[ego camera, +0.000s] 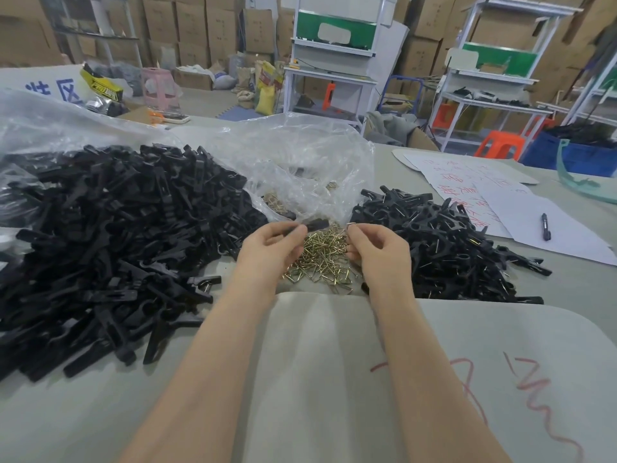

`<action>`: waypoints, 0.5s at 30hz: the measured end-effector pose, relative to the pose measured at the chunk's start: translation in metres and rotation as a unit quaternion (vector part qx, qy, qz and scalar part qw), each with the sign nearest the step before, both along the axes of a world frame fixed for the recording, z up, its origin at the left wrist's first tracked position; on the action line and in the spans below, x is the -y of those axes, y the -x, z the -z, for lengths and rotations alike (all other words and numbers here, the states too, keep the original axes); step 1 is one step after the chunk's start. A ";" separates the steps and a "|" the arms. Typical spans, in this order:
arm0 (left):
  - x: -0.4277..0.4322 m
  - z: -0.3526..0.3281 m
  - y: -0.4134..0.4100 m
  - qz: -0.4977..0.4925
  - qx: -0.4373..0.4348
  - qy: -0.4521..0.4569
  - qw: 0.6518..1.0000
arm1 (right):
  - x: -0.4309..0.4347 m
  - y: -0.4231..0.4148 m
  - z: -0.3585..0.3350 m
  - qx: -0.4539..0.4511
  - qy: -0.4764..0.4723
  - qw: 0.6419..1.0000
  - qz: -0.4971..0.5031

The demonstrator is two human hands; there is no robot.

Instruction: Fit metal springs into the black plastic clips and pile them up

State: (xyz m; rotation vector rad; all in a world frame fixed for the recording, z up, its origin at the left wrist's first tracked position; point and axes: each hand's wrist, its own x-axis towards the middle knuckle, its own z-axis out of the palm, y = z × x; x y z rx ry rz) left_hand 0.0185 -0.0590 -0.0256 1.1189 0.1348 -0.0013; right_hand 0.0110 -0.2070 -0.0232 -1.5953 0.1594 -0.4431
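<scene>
My left hand [270,248] pinches a black plastic clip [317,224] above the middle of the table. My right hand [377,248] pinches a small metal spring [351,224] a short gap to the right of the clip's tip. Under both hands lies a heap of brass-coloured springs [324,259]. A very large heap of black clips [110,238] covers the table's left side. A smaller pile of clips with springs fitted [447,252] lies to the right.
A crumpled clear plastic bag [300,162] sits behind the springs. White papers with red writing [494,195] and a black pen [545,227] lie at the right. Shelving, stools and cardboard boxes stand beyond the grey table [334,379].
</scene>
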 end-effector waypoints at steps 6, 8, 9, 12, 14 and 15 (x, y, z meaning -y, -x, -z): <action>0.006 -0.003 0.009 -0.013 0.206 -0.288 0.935 | 0.007 0.002 -0.011 -0.035 -0.193 0.979 -0.063; 0.006 -0.003 0.011 0.007 0.224 -0.277 0.934 | 0.008 0.004 -0.013 -0.043 -0.193 0.977 -0.085; 0.007 -0.003 0.011 0.016 0.229 -0.272 0.935 | 0.009 0.005 -0.014 -0.051 -0.184 0.977 -0.097; 0.006 -0.002 0.012 0.040 0.242 -0.260 0.934 | 0.012 0.006 -0.015 -0.071 -0.146 0.980 -0.112; 0.005 -0.001 0.013 0.055 0.255 -0.264 0.929 | 0.013 0.007 -0.016 -0.077 -0.123 0.984 -0.108; 0.005 -0.001 0.013 0.060 0.262 -0.274 0.924 | 0.013 0.007 -0.016 -0.079 -0.111 0.985 -0.105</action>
